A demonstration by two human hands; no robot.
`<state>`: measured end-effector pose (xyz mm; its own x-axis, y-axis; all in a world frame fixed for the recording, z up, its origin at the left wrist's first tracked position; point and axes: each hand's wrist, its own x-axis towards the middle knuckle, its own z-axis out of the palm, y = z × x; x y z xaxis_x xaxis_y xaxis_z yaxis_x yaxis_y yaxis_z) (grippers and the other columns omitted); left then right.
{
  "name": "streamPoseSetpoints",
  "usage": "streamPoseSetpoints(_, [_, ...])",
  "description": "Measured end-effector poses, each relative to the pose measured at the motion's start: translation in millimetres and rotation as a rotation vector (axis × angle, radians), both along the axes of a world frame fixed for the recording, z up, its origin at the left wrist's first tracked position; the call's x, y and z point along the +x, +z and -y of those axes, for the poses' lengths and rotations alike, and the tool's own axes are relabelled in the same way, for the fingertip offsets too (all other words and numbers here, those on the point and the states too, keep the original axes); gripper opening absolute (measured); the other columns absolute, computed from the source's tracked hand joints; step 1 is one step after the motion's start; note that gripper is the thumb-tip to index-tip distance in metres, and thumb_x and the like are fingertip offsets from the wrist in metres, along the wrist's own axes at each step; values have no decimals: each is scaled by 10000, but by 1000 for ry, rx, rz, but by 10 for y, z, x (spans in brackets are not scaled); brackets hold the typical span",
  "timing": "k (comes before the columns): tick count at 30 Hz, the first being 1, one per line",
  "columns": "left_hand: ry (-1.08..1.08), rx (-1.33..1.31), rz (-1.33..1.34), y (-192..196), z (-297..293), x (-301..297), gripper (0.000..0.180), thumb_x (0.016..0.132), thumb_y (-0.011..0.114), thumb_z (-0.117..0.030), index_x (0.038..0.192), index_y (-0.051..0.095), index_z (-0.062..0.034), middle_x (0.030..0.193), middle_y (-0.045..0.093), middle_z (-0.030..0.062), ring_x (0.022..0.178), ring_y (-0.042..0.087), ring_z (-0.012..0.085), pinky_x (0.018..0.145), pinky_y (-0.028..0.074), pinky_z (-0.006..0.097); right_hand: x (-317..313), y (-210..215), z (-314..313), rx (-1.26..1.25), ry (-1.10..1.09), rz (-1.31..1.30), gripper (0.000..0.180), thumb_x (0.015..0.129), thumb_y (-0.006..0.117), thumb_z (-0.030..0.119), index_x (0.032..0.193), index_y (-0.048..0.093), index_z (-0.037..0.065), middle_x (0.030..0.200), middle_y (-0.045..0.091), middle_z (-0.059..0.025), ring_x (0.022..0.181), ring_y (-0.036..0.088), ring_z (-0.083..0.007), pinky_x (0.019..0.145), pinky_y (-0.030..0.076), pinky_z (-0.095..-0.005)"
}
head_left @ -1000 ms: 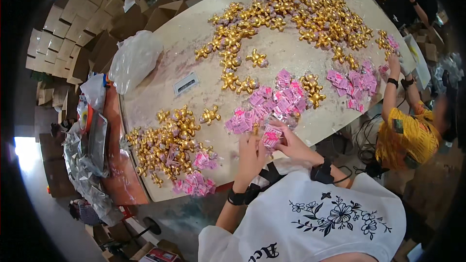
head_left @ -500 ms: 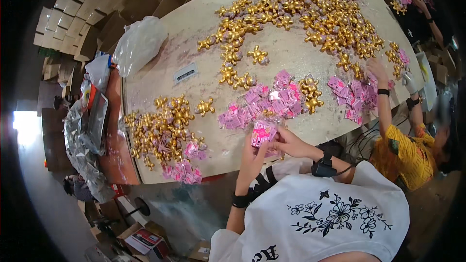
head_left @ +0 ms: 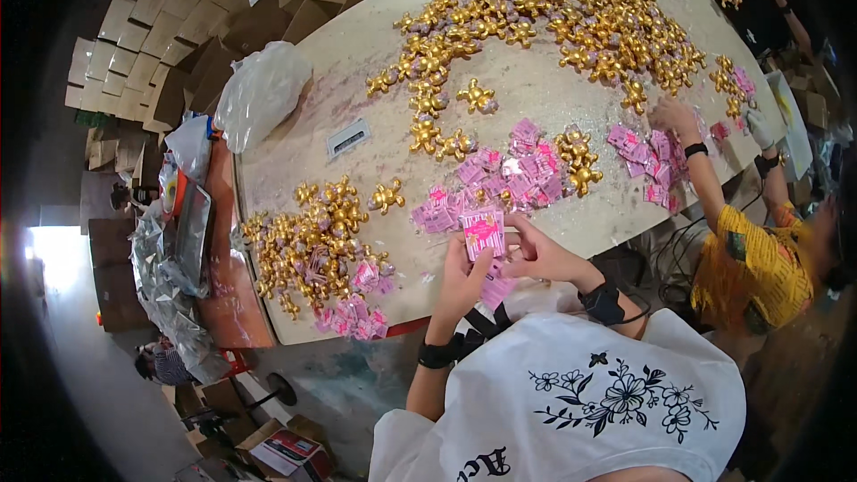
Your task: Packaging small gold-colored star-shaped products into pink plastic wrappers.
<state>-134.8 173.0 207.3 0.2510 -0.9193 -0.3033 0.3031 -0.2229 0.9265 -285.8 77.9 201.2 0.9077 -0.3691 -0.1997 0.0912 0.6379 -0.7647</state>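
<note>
Both hands grip one pink card (head_left: 483,232) just above the near table edge: the left hand (head_left: 462,278) holds it from below and the right hand (head_left: 539,254) pinches its right side. Beyond it a spread of pink cards (head_left: 500,180) and gold figurines (head_left: 314,241) covers the pale table (head_left: 375,98). Flat cardboard boxes (head_left: 134,45) are stacked on the floor to the left, and a co-worker's hand (head_left: 671,114) reaches over the table's right end.
</note>
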Motion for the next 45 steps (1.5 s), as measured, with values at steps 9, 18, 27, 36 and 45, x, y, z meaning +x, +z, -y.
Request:
streamPoseSetpoints(9, [-254, -89, 66, -21, -216, 145, 516, 849, 542, 37, 1286, 271, -1, 1104, 573, 119, 935, 562, 138, 771, 454, 255, 54, -73, -40, -448, 46, -116, 620, 836, 626, 92, 1353, 294, 13, 1195, 509, -78, 1066, 496, -131, 915, 411, -291])
streamPoseSetpoints(18, [-25, 21, -3, -27, -183, 139, 427, 870, 506, 54, 1262, 347, 0, 1052, 588, 90, 934, 550, 105, 740, 444, 227, 133, 0, -100, -313, 47, -201, 350, 935, 505, 165, 1253, 425, 40, 861, 548, -9, 670, 503, -30, 567, 415, -188])
streamPoseSetpoints(27, [5, -22, 248, -174, -173, 140, 232, 869, 570, -42, 1085, 496, -1, 757, 532, -15, 670, 457, 30, 568, 361, 191, 208, -276, -219, -331, -241, -132, 265, 903, 571, 179, 1126, 577, 36, 799, 522, 20, 668, 454, -29, 580, 390, -200])
streamPoseSetpoints(36, [-75, 33, 445, 8, -41, 111, 178, 903, 532, -135, 1004, 538, 11, 757, 593, 68, 677, 546, 118, 616, 443, 270, 212, -350, -159, -180, -315, -127, 152, 875, 596, 131, 967, 627, 14, 781, 571, 7, 702, 539, -57, 612, 423, -206])
streamPoseSetpoints(45, [-183, -166, 740, -286, -368, 109, 541, 756, 609, -82, 1263, 444, 9, 1231, 488, 194, 1163, 456, 338, 1007, 344, 389, 79, -159, -133, -351, -141, -405, 97, 879, 550, 117, 909, 568, 26, 669, 498, 28, 554, 463, -33, 458, 335, -184])
